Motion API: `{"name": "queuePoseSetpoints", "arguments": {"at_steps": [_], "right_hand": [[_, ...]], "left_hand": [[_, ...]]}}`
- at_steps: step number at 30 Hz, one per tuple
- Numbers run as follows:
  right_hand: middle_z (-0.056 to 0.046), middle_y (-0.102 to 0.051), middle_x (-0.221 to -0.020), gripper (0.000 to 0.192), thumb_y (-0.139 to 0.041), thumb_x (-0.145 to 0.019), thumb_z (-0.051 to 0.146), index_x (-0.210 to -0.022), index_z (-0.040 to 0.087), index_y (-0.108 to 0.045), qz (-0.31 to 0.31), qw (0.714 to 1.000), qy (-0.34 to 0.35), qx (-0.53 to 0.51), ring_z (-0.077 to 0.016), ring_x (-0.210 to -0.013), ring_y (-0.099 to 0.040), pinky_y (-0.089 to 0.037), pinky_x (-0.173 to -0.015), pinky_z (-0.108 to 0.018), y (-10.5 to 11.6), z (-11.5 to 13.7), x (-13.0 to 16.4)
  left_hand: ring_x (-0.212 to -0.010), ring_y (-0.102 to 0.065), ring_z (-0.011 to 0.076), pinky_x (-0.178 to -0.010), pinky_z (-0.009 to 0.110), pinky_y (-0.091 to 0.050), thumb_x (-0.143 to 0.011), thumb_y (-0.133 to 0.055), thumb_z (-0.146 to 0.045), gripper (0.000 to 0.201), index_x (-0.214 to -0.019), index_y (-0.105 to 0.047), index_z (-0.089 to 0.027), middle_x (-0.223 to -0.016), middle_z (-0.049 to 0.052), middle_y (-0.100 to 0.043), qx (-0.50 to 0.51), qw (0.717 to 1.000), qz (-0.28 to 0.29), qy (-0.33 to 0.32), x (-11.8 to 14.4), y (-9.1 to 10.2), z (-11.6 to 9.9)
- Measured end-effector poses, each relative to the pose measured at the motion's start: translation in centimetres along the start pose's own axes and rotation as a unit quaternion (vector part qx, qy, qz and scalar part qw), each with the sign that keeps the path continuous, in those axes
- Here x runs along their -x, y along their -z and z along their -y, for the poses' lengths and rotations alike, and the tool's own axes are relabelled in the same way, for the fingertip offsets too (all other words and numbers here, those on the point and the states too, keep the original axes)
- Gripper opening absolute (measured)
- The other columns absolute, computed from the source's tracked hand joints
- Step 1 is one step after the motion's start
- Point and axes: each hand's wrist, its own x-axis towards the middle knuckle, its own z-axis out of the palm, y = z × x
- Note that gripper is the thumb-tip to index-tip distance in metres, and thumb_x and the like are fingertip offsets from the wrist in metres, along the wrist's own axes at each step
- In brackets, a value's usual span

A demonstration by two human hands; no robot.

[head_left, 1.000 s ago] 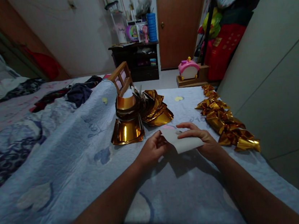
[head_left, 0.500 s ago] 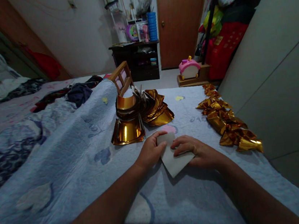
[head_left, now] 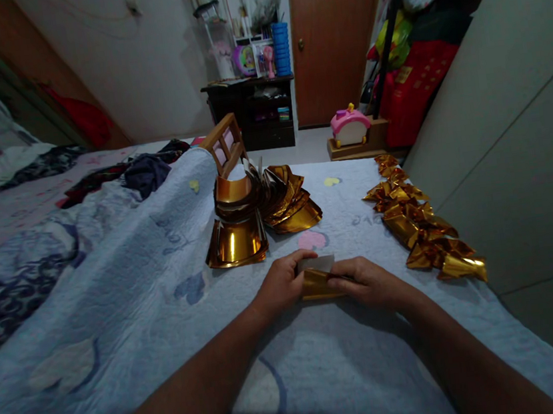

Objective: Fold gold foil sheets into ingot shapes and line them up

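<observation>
Both my hands rest on the pale blue quilt (head_left: 131, 299) in front of me, pressing one sheet of paper (head_left: 316, 281) between them. The sheet is folded over, so its gold side faces up and a strip of its white back shows along the far edge. My left hand (head_left: 280, 284) pinches the sheet's left end. My right hand (head_left: 366, 282) holds down its right end with fingers flat. Just beyond my left hand stands a curled stack of gold sheets (head_left: 257, 213).
A row of folded gold paper pieces (head_left: 423, 226) lies along the quilt's right edge beside a pale cupboard wall (head_left: 514, 137). Clothes and bedding are heaped at the left. Past the bed stand a dark cabinet (head_left: 255, 112), a brown door and a pink toy (head_left: 348, 125).
The sheet lay white side up a second ago; it has been turned and folded over so the gold side shows. Both hands have drawn slightly closer together on it.
</observation>
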Motion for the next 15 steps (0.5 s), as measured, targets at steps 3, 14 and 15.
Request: {"name": "queuePoseSetpoints", "arguments": {"at_steps": [3,14,15], "right_hand": [[0.002,-0.062,-0.070,0.016,-0.056,-0.087,0.026,-0.078,0.021,-0.068,-0.037,0.999,-0.021,0.018,-0.0144,-0.064,-0.056,-0.039,-0.061,-0.025,-0.4,-0.4,-0.3],[0.002,-0.057,-0.066,0.013,-0.060,-0.083,0.032,-0.079,0.019,-0.061,-0.102,0.989,-0.107,0.028,-0.0140,-0.060,-0.051,-0.035,-0.058,-0.026,-1.2,-0.5,-0.8],[0.001,-0.058,-0.067,0.014,-0.060,-0.084,0.032,-0.080,0.019,-0.061,-0.105,0.989,-0.106,0.024,-0.0144,-0.061,-0.051,-0.035,-0.059,-0.027,-1.2,-0.5,-0.8]], "left_hand": [[-0.094,-0.066,0.0214,-0.085,0.031,-0.049,-0.084,-0.056,-0.023,0.027,-0.106,-0.071,-0.018,-0.102,0.006,-0.073,0.060,0.998,0.004,0.012,-0.1,0.0,0.2],[-0.078,-0.062,0.0181,-0.073,0.028,-0.047,-0.079,-0.075,-0.054,0.044,-0.099,-0.066,-0.015,-0.087,0.005,-0.068,0.276,0.958,0.023,0.073,0.5,-0.2,-0.9],[-0.079,-0.064,0.0183,-0.074,0.028,-0.048,-0.074,-0.080,-0.049,0.044,-0.099,-0.065,-0.015,-0.088,0.005,-0.069,0.283,0.955,0.035,0.077,0.5,-0.2,-0.8]]}}
